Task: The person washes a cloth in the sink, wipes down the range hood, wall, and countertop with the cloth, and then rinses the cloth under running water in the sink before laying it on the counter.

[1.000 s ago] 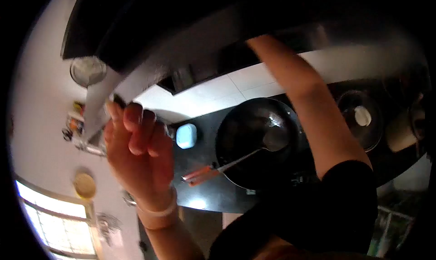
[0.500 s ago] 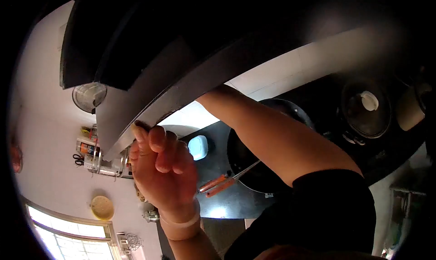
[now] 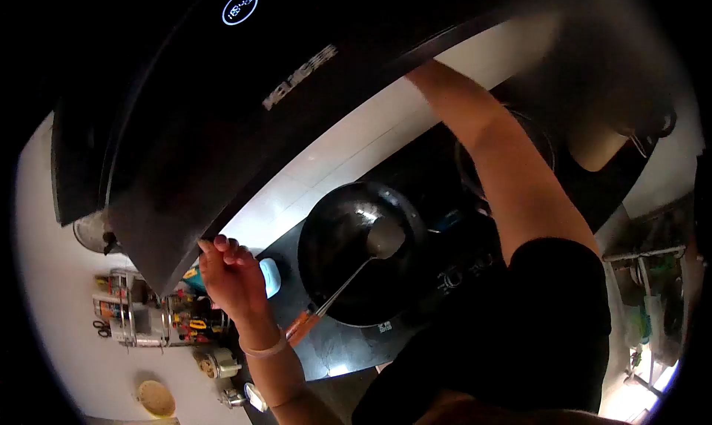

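Note:
A black range hood (image 3: 245,158) with a lit round clock display fills the top of the view. My left hand (image 3: 231,273), with a pale bracelet at its wrist, is closed at the hood's lower left corner, fingers curled and fingertips on its edge. My right forearm (image 3: 512,158) stretches up past the hood's front edge. The hood hides my right hand, so what it touches does not show. Below, between my arms, a black wok (image 3: 315,269) sits on the stove. A ladle (image 3: 386,237) with an orange-brown handle rests in it.
A wall rack (image 3: 133,321) with bottles and tools hangs at the left, near a jar (image 3: 219,363). A light blue container (image 3: 271,278) stands on the dark counter (image 3: 326,343) behind my left hand. At the right are a pale pot (image 3: 595,142) and a shelf rack (image 3: 645,254).
The view has shifted, bringing the hood's front, its display and the whole wok into sight. My left hand stays at the hood's corner with fingers curled. My right arm still reaches behind the hood.

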Tool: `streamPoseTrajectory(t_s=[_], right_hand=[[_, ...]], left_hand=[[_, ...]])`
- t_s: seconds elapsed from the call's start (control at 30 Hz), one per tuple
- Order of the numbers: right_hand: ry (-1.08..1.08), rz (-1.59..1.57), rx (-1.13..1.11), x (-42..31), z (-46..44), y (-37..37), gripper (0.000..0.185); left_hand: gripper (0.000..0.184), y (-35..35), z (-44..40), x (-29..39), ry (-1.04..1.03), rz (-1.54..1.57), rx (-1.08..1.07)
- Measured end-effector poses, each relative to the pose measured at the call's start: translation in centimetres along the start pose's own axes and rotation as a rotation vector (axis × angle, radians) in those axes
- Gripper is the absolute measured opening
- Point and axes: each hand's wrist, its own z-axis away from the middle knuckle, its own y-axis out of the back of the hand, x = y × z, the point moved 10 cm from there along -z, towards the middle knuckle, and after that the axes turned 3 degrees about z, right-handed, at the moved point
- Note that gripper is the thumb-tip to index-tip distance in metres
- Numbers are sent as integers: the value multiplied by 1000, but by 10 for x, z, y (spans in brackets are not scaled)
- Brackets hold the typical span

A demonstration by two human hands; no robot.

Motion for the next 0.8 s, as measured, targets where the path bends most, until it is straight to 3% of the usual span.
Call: streamPoseTrajectory(t_s=[0.1, 0.2, 0.4, 0.5, 0.53, 0.6, 0.67, 0.8], right_hand=[[-154, 134, 55, 104, 56, 26, 38], [-294, 238, 97, 192, 111, 47, 39], [-467, 311, 117, 306, 216, 43, 42], [-498, 298, 187, 308, 241, 29, 44], [-580, 241, 322, 298, 247, 37, 47], [-525, 169, 550, 274, 245, 56, 51], [-486, 146, 641, 250, 243, 68, 55], [-496, 32, 536, 211, 235, 83, 58]], left_hand=[[19, 12, -10, -16, -47, -84, -28], [20, 22, -24, -36, 50, 21, -56], [26, 16, -55, -64, 87, 45, -67], [29, 41, -93, -87, 119, 75, -15], [31, 26, -99, -96, 169, 134, -111], [31, 21, -116, -105, 176, 111, -153], [32, 18, -133, -110, 160, 94, -217], [29, 11, -146, -116, 192, 108, -253]])
